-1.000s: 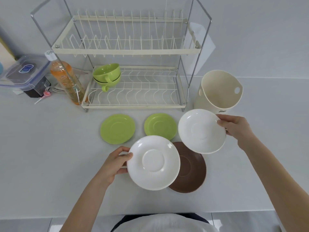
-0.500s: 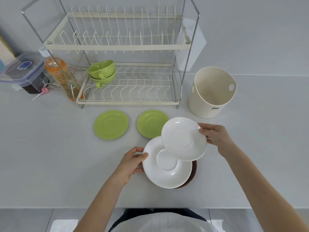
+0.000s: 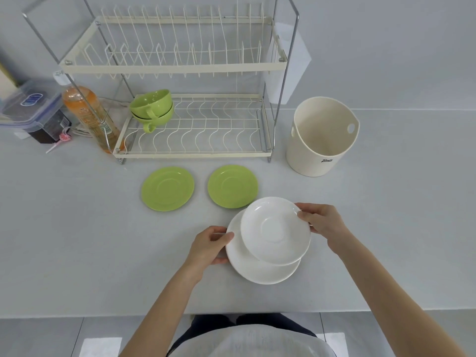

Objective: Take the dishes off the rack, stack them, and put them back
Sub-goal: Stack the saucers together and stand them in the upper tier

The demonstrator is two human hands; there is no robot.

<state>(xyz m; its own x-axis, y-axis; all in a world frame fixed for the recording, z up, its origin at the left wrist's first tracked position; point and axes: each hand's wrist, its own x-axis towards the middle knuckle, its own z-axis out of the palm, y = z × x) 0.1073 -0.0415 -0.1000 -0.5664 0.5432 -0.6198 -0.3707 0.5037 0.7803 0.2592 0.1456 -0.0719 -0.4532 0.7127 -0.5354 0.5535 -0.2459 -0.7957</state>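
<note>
A large white saucer [image 3: 260, 271] lies near the counter's front edge, and my left hand [image 3: 210, 247] grips its left rim. It now hides the brown saucer under it. My right hand [image 3: 322, 222] holds a smaller white saucer [image 3: 275, 231] by its right rim, tilted over the large one. Two green saucers [image 3: 168, 188] [image 3: 232, 186] lie flat side by side in front of the two-tier wire dish rack [image 3: 180, 68]. Two green cups [image 3: 152, 106] sit stacked at the left of the rack's lower tier. The upper tier holds nothing.
A cream bucket [image 3: 322, 136] stands right of the rack. Left of the rack stand an orange drink bottle [image 3: 86, 112] and a lidded plastic box [image 3: 31, 106]. The counter's front edge [image 3: 103, 315] runs just below the saucers.
My left hand slid the large white saucer right, over the brown one, which is now hidden. My right hand brought the smaller white saucer left and down over it.
</note>
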